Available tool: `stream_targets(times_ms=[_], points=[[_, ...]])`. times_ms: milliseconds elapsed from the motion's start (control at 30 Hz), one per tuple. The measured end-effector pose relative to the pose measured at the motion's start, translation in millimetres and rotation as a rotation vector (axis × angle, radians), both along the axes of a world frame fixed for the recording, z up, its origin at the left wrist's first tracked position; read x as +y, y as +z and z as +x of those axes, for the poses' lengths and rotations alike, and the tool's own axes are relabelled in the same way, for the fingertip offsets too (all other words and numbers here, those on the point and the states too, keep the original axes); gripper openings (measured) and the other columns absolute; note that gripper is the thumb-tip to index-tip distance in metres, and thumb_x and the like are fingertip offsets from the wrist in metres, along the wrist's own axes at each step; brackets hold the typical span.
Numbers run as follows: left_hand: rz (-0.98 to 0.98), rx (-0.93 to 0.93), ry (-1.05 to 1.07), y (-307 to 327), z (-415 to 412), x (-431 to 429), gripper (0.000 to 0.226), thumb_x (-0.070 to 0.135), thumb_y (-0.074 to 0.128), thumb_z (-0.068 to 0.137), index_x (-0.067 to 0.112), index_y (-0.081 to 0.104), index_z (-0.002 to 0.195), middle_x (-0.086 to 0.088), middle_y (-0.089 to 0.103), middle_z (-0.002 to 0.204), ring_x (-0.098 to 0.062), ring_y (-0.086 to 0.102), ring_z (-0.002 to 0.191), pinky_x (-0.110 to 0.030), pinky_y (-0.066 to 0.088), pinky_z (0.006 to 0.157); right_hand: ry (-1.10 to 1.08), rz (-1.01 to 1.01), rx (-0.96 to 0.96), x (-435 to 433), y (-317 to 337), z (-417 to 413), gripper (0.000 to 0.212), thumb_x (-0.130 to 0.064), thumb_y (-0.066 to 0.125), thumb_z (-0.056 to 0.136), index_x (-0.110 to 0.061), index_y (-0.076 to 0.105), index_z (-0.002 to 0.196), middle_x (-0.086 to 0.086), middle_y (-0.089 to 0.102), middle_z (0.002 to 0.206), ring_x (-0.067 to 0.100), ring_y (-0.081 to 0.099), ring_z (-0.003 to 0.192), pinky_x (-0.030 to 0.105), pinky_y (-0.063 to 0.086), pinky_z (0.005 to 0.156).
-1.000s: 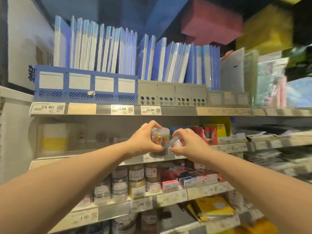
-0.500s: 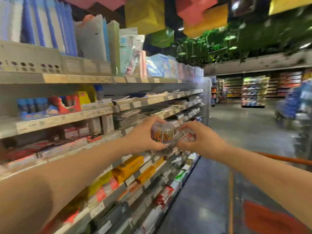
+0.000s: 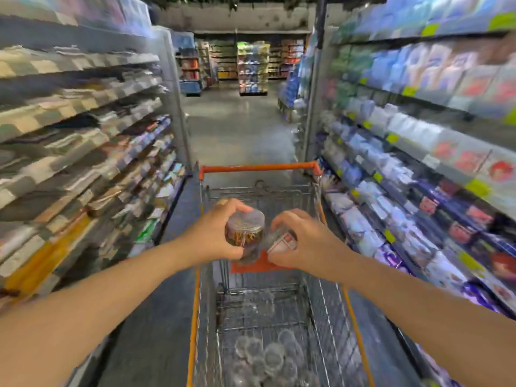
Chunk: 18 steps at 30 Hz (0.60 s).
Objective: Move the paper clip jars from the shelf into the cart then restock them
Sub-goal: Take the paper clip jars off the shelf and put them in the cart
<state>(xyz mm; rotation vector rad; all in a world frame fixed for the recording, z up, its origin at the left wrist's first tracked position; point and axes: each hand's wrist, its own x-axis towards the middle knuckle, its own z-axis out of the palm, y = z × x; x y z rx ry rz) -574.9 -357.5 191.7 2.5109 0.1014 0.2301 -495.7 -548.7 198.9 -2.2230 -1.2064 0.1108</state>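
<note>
Now the left hand (image 3: 212, 236) is curled round a clear jar of coloured paper clips (image 3: 245, 230), with its fingers over the lid. Just beside it is a second jar (image 3: 283, 241) with a red-and-white label, gripped by the right hand (image 3: 304, 244). Both jars hang above the cart (image 3: 195, 317), well over the clear jars (image 3: 265, 356) lying in its basket. The step would likely go best if each hand lowers its jar deep into the basket. It should then let go beside the pile, not drop the jar onto it.

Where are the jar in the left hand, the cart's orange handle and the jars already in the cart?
Jar (image 3: 245, 233) in the left hand (image 3: 212, 236): head view, its side.
Orange handle (image 3: 258, 168): head view, bar's middle.
Jars (image 3: 272, 357) in the cart (image 3: 194, 317): head view, one jar's top.
</note>
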Motion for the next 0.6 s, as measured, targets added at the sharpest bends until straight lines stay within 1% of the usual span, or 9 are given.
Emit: stream_targets(times_ms=[67,133,200,233,300,367,433,500,600], points=[[-0.042,0.002,-0.058,-27,23,-4,0.064,0.024,0.086,0.061,0.027,0.046,0.112,0.006,0.044,0.113,-0.007,0.051,0.102,-0.016,0.041,0.084,-0.034,-0.027,0.064,-5,-26,12,0.04,-0.028,0.078,0.07,-0.026,0.056,0.103,-0.011,0.044,0.1,0.007,0.047,0.096,0.005,0.032,0.073],[-0.097,0.002,-0.132,-50,41,-7,0.061,0.02,0.086,0.06,0.027,0.047,0.105,0.008,0.048,0.105,0.005,0.052,0.096,-0.006,0.038,0.077,-0.081,-0.05,0.105,-8,-51,25,0.038,-0.026,0.078,0.069,-0.029,0.052,0.097,-0.012,0.043,0.098,0.006,0.046,0.094,0.003,0.032,0.074],[-0.145,0.023,-0.196,-76,53,-7,0.059,0.018,0.084,0.064,0.035,0.043,0.103,0.011,0.048,0.103,0.014,0.05,0.091,-0.004,0.038,0.074,-0.14,-0.066,0.17,-11,-78,35,0.039,-0.023,0.078,0.07,-0.028,0.05,0.097,-0.015,0.042,0.098,0.005,0.044,0.093,0.002,0.033,0.073],[-0.153,0.034,-0.219,-90,59,-6,0.061,0.019,0.083,0.065,0.039,0.041,0.103,0.01,0.047,0.105,0.011,0.049,0.094,-0.006,0.038,0.076,-0.161,-0.077,0.203,-12,-91,38,0.04,-0.023,0.077,0.071,-0.029,0.049,0.098,-0.014,0.042,0.1,0.005,0.044,0.094,0.001,0.032,0.072],[-0.135,0.077,-0.237,-123,68,-5,0.064,0.022,0.083,0.066,0.044,0.037,0.106,0.006,0.044,0.11,-0.001,0.047,0.1,-0.009,0.038,0.082,-0.207,-0.12,0.265,-14,-121,44,0.04,-0.024,0.076,0.071,-0.03,0.047,0.098,-0.008,0.044,0.105,0.008,0.046,0.093,0.001,0.033,0.069],[-0.15,0.156,-0.219,-157,70,-9,0.063,0.023,0.082,0.067,0.035,0.041,0.112,0.004,0.041,0.112,-0.008,0.045,0.101,-0.009,0.037,0.082,-0.245,-0.186,0.317,-15,-154,47,0.037,-0.024,0.074,0.073,-0.031,0.045,0.096,-0.003,0.049,0.102,0.009,0.048,0.082,0.006,0.036,0.062],[-0.186,0.225,-0.185,-196,68,-16,0.062,0.024,0.081,0.068,0.025,0.043,0.118,0.0,0.042,0.115,-0.013,0.047,0.102,-0.017,0.04,0.085,-0.238,-0.254,0.381,-18,-190,49,0.037,-0.026,0.074,0.073,-0.03,0.044,0.094,-0.001,0.053,0.096,0.004,0.048,0.071,0.014,0.035,0.055],[-0.202,0.275,-0.163,-233,60,-24,0.061,0.028,0.08,0.07,0.025,0.042,0.119,-0.001,0.041,0.118,-0.015,0.048,0.104,-0.023,0.041,0.086,-0.227,-0.316,0.459,-21,-225,48,0.038,-0.027,0.075,0.072,-0.029,0.044,0.094,-0.003,0.05,0.094,0.001,0.047,0.067,0.017,0.032,0.053],[-0.171,0.37,-0.109,-290,45,-36,0.066,0.031,0.078,0.072,0.02,0.043,0.126,-0.001,0.04,0.12,-0.013,0.046,0.101,-0.021,0.038,0.082,-0.233,-0.403,0.584,-26,-273,36,0.04,-0.024,0.074,0.072,-0.026,0.042,0.096,-0.004,0.043,0.093,0.001,0.043,0.067,0.018,0.03,0.052]])
